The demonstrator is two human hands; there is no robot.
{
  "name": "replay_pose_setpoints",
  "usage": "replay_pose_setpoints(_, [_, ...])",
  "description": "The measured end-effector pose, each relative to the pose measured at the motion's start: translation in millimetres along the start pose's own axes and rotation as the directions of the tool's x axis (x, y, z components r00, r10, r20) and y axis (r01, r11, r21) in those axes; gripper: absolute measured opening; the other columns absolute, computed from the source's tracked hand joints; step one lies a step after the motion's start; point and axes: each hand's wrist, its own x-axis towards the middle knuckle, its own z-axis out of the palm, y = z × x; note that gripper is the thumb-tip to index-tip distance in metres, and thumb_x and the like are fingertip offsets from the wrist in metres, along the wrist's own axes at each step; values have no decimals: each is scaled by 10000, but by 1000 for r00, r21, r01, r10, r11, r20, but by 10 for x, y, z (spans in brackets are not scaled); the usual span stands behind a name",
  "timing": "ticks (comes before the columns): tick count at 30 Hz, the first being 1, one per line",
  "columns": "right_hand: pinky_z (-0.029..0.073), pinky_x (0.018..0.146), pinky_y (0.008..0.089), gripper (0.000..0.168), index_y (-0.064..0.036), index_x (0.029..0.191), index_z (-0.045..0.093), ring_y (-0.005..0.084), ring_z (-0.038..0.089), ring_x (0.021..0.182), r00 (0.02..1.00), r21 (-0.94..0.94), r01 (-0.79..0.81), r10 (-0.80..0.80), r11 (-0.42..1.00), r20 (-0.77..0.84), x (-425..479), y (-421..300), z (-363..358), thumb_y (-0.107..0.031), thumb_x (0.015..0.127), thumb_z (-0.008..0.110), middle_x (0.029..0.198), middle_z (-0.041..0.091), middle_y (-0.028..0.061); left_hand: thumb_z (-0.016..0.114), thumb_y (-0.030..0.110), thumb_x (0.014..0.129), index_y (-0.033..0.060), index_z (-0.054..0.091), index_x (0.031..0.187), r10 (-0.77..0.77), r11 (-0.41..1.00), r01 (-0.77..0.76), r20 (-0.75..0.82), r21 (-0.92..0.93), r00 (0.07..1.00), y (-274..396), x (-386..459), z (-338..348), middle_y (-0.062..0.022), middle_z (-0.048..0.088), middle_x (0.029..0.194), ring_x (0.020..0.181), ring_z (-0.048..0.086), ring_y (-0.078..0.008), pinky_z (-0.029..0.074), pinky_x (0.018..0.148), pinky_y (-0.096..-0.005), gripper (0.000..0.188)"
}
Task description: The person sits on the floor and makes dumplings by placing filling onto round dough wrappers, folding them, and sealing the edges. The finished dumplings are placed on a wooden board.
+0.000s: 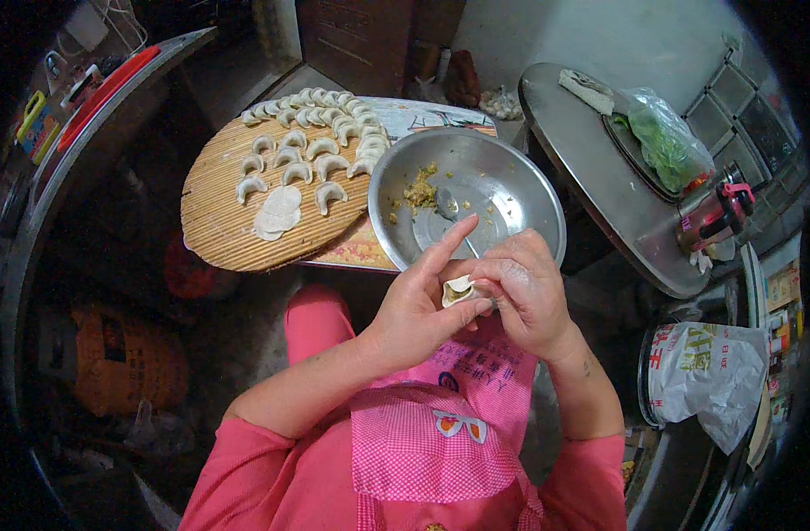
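My left hand (421, 299) and my right hand (528, 289) hold one partly closed dumpling (457, 291) between them, its filling showing at the open end. Both hands are in front of a large steel bowl (531, 179), over my lap. Inside the bowl are a little crumbly filling (420, 191) and a metal spoon (447, 204). To the left, a round ribbed board (212, 166) bears many crescent-shaped dumplings (327, 166), packed closely along its far right edge and looser near the middle. Several flat dough wrappers (279, 212) overlap on the board's near part.
Board and bowl rest on a low table (358, 249) with a printed top. At the right stands a dark oval table (597, 179) with a bag of green vegetables (667, 143) and a pink-lidded bottle (714, 216). A bag-lined bin (704, 372) is at the lower right.
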Motion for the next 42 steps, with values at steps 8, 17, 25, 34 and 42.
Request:
replay_pose_setpoints(8, [445,712,389,218,-30,896,608,287,548,797,997,-3,78,-78,997,-9,25,-4,-35,-86,691,655,882,603,101,603,-19,792,94,157,1449,118,922,-113,9,370,993,-2,51,-37,-125,612,1033,918,591,-156,466,811,-265,802])
replay_pose_setpoints(17, [442,731,392,180,-44,872,601,287,553,812,998,-27,30,-31,999,-46,-39,39,16,-93,701,633,871,596,89,642,-23,784,125,145,1454,-72,884,67,-7,462,997,152,56,3,-112,603,1037,902,572,-128,468,710,-221,848])
replay_pose_setpoints(25, [439,733,393,194,-39,853,607,295,554,814,998,-35,59,-59,998,-18,-6,-9,-15,-117,688,672,876,599,96,599,-21,783,95,128,1449,1,896,-8,16,445,1000,63,72,-4,-116,596,927,832,588,-154,488,740,-277,824])
replay_pose_setpoints(34, [435,715,380,158,-12,882,607,301,542,796,996,92,-35,42,995,-78,-90,63,-63,-83,746,648,854,592,121,663,65,828,4,604,1107,-248,944,239,15,226,969,-45,51,-63,4,627,945,832,570,-59,486,739,-218,291])
replay_pose_setpoints(42, [432,719,378,134,-28,864,624,293,530,810,999,55,-40,42,998,-19,-22,4,-80,-118,765,636,856,581,112,640,159,849,20,637,1004,-123,951,104,46,291,991,-93,41,-40,26,577,756,678,493,-32,420,597,-213,208])
